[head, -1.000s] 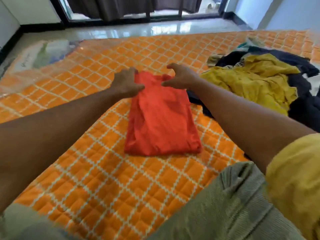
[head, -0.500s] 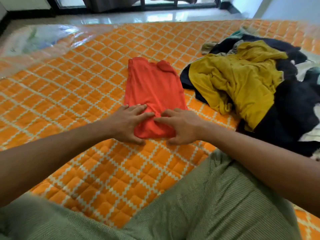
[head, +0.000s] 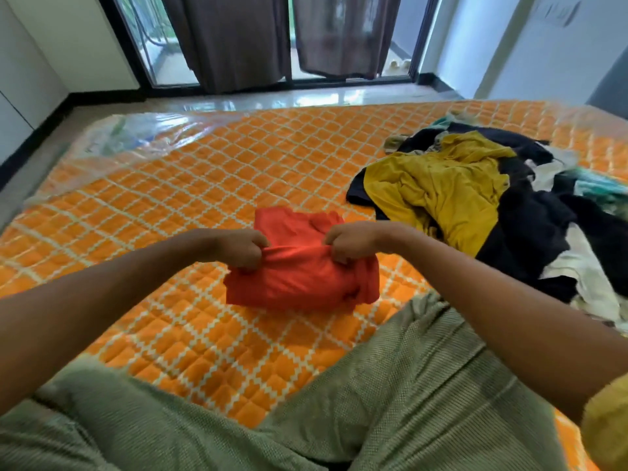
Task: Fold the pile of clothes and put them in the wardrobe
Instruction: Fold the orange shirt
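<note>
A bed (head: pixel 577 124) covered by an orange quilt (head: pixel 163 192) with a white lattice pattern fills most of the view, and your legs in green trousers (head: pixel 373 402) lie across the near edge. Both your arms reach forward to a red garment (head: pixel 299 283) that rests on the quilt in the middle, just beyond your knees. Your left hand (head: pixel 243 248) has its fingers curled tight and pinches a raised ridge of the red cloth on its left side. Your right hand (head: pixel 346 241) grips the same ridge on the right, so the fabric is pulled taut between the two fists. The garment is partly folded, flat at its far end and bunched and rounded nearer to you. To the right, apart from it, lies the unfolded pile of clothes (head: pixel 537 226): a mustard-yellow garment (head: pixel 441 188) on top of dark navy pieces, with white and teal cloth at the right edge. Beyond the bed, a shiny floor (head: pixel 306 96) leads to glass doors (head: pixel 163 45) hung with dark curtains (head: pixel 238 39).
</note>
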